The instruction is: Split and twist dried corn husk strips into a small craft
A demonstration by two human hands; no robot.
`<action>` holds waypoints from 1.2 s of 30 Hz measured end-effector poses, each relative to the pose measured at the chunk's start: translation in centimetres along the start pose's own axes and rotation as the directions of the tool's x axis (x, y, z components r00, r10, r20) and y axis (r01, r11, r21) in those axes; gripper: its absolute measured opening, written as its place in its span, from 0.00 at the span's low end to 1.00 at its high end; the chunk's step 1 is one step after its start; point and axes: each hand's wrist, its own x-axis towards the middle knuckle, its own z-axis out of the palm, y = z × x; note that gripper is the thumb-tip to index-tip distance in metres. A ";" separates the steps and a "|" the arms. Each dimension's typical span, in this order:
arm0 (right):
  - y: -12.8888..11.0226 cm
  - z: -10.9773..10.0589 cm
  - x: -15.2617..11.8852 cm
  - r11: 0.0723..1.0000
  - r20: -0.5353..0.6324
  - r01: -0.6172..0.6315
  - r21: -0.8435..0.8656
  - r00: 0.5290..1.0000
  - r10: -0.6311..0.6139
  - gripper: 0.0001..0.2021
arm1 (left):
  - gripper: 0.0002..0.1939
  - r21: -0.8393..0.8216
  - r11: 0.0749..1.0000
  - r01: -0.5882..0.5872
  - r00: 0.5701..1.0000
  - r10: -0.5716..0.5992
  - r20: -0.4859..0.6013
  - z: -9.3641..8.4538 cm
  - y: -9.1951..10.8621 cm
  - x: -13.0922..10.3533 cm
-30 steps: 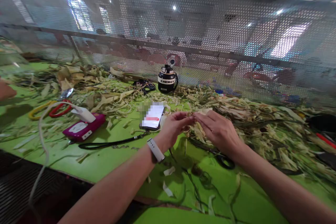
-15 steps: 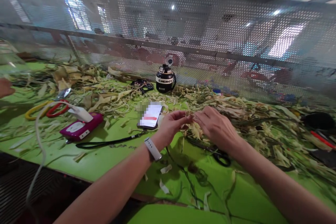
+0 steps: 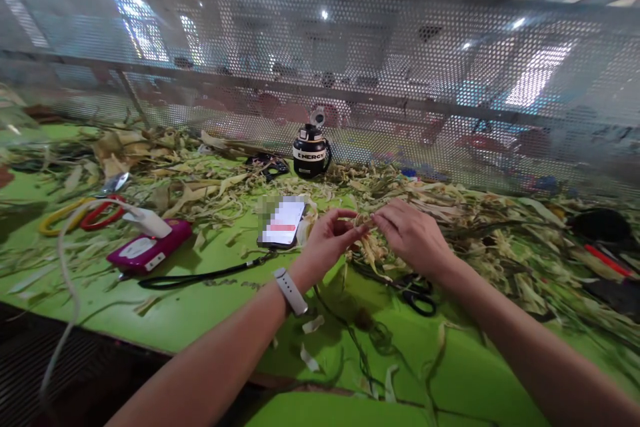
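Note:
In the head view my left hand, with a light watch band on its wrist, is closed in a pinch on a thin straw-coloured strip of dried husk. My right hand meets it from the right, its thumb and fingers pinched at the same strip. The fingers partly hide this small piece. Below them more pale husk shows; whether it hangs from the held strip I cannot tell. Black-handled scissors lie on the green table beneath my right wrist.
Husk heaps cover the table's back and right. A phone, a black bottle with its lid up, a magenta power socket and its cable stand left of my hands. A perforated metal screen rises behind. Another person's hand shows far left.
The view has shifted slightly. My right fingers have closed a little lower at the strip, and more of the black scissors shows. Another person's hand at the left edge is less in view.

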 end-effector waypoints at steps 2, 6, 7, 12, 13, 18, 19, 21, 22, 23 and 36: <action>0.3 -0.2 0.1 0.999 0.023 0.019 0.037 1.000 -0.020 0.12 | 0.21 -0.013 1.000 0.000 1.000 0.000 -0.003 -0.1 -0.4 0.1; 1.1 -0.6 0.4 0.991 0.085 0.078 0.111 0.993 -0.087 0.11 | 0.17 -0.023 0.999 0.026 0.999 -0.025 0.026 -0.2 -1.0 0.1; 1.3 -0.7 0.4 0.989 0.101 0.080 0.124 0.991 -0.092 0.11 | 0.17 -0.020 0.999 0.029 0.999 -0.028 0.033 -0.2 -1.1 0.1; 2.0 -0.9 0.6 0.985 0.173 0.057 0.165 0.981 -0.085 0.11 | 0.16 -0.004 1.000 0.019 0.999 -0.019 0.028 0.1 -1.3 -0.1; 2.1 -0.8 0.7 0.984 0.184 0.058 0.169 0.979 -0.089 0.11 | 0.17 0.000 1.000 0.020 1.000 -0.020 0.023 0.2 -1.3 -0.1; 2.6 -0.9 0.9 0.974 0.256 0.098 0.205 0.955 -0.150 0.11 | 0.18 0.062 0.998 -0.003 1.000 0.001 0.029 0.5 -1.4 -0.2; 2.7 -1.0 0.9 0.969 0.279 0.107 0.222 0.945 -0.168 0.11 | 0.17 0.093 0.996 -0.016 0.999 0.011 0.046 0.5 -1.4 -0.3; 2.8 -1.3 0.9 0.960 0.327 0.111 0.258 0.925 -0.195 0.12 | 0.17 0.162 0.986 -0.045 0.996 0.032 0.086 0.4 -1.5 -0.4; 2.8 -1.4 1.0 0.957 0.348 0.103 0.271 0.917 -0.197 0.12 | 0.17 0.189 0.980 -0.057 0.994 0.038 0.103 0.4 -1.6 -0.4; 2.8 -1.5 1.0 0.955 0.363 0.094 0.281 0.911 -0.197 0.12 | 0.17 0.203 0.977 -0.064 0.993 0.042 0.111 0.4 -1.6 -0.4; 2.6 -0.1 1.0 0.966 0.239 -0.057 0.253 0.971 -0.005 0.11 | 0.18 0.196 0.980 -0.025 0.999 0.017 0.040 0.2 -1.3 -0.2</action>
